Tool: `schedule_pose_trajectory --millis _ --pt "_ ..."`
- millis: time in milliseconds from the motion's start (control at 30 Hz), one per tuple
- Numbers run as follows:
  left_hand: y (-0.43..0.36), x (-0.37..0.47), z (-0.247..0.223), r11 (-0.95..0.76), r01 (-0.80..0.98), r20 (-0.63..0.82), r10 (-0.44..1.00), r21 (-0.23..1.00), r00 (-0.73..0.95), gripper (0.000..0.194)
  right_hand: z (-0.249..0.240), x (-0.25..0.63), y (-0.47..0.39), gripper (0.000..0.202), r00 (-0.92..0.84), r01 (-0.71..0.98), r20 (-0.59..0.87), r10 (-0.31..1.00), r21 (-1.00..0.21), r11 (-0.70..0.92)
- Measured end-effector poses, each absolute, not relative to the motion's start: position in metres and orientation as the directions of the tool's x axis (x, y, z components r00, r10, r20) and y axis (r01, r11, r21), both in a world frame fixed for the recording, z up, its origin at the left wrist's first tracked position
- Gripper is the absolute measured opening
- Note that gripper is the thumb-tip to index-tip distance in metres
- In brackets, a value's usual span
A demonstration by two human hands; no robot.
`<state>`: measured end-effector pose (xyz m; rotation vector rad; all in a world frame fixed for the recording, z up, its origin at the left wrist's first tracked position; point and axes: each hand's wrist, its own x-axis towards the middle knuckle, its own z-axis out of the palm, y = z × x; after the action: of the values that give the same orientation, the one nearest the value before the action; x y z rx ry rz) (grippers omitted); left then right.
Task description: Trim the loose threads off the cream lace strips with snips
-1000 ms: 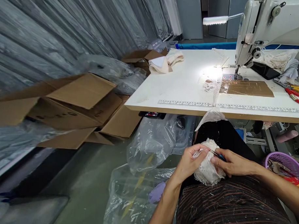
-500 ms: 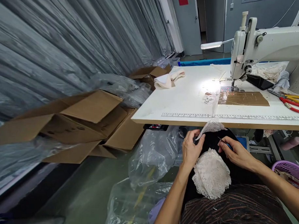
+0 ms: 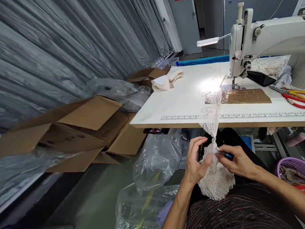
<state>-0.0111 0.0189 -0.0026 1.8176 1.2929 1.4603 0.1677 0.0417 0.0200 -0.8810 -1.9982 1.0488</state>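
Note:
A strip of white lace [image 3: 210, 111] hangs from the sewing machine table over its front edge, drawn narrow and twisted between my hands. My right hand [image 3: 234, 160] is closed round a small blue-handled tool [image 3: 227, 155], and its fingertips meet the lace; the tool's tip is hidden. Beside the strip, my left hand [image 3: 196, 161] has its fingers spread and curved, with the thumb against the lace. Below both hands a round bundle of cream lace [image 3: 216, 183] lies on my lap.
The white sewing machine [image 3: 245, 47] stands over the table [image 3: 178, 102], its lamp lit. Scissors with red handles [image 3: 296, 100] lie at the right. Folded cream cloth [image 3: 166, 81] sits at the left corner. Cardboard boxes [image 3: 92, 112], plastic bags [image 3: 156, 161] and a purple basket [image 3: 293, 163] are around.
The lace strip now hangs lower and twisted over the table edge. My right hand has moved left onto it with the tool; my left hand has come down and its fingers have opened.

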Motion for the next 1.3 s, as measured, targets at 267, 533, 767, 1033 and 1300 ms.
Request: schedule_pose_trajectory --millis 267,533,767,1033,1300 --pt "0.01 -0.007 -0.005 0.224 -0.281 -0.141 0.947 0.933 0.288 0.045 0.025 0.178 0.02 0.018 -0.751 0.157 0.204 0.628 -0.869 0.47" --pt "0.001 -0.013 0.003 0.259 -0.07 -0.251 0.962 0.963 0.106 0.044 0.018 0.182 0.045 0.057 -0.664 0.388 -0.027 0.747 -0.867 0.314" --pt "-0.001 -0.012 0.008 0.228 -0.002 -0.227 0.971 0.974 0.08 0.046 0.015 0.171 0.052 0.047 -0.731 0.398 0.016 0.683 -0.803 0.444" --pt "0.001 -0.011 0.001 0.238 -0.048 -0.238 0.971 0.97 0.016 0.04 0.013 0.16 0.052 0.039 -0.668 0.509 -0.066 0.742 -0.768 0.389" --pt "0.001 -0.008 -0.001 0.257 -0.096 -0.255 0.966 0.962 0.027 0.035 0.007 0.164 0.049 0.041 -0.67 0.468 -0.094 0.736 -0.823 0.321"
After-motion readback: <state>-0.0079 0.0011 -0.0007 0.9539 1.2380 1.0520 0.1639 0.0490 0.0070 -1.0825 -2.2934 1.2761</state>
